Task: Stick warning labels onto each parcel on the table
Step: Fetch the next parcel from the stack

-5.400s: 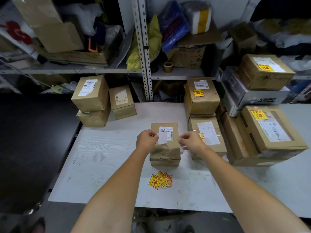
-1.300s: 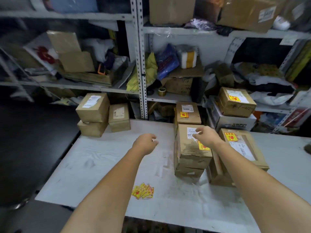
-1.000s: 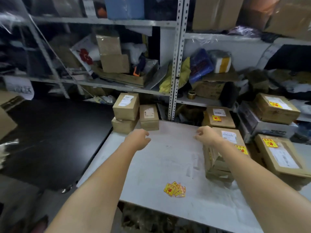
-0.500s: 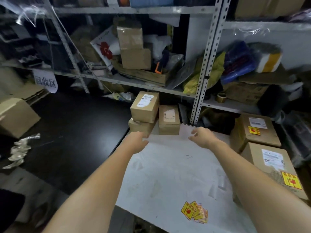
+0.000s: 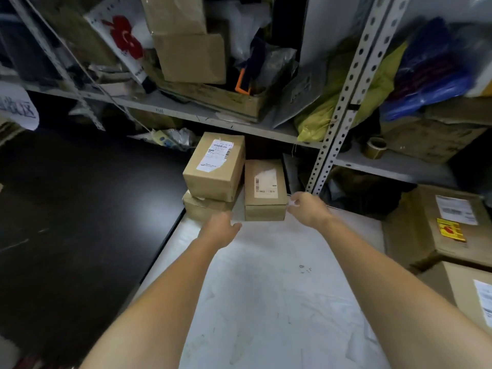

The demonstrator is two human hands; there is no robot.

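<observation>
Fingers (image 5: pixel 292 203) of the right hand (image 5: pixel 307 209) meet the edge of the small parcel (image 5: pixel 265 187); their grip is unclear. Loosely curled and empty, the left hand (image 5: pixel 221 230) flanks it, probably to drag it closer.

Five parcels (image 5: pixel 215 166) (image 5: pixel 205 206) (image 5: pixel 265 190) (image 5: pixel 439 227) (image 5: pixel 468 291), two hands (image 5: pixel 221 231) (image 5: pixel 308 209), one tape roll (image 5: pixel 375 147).
</observation>
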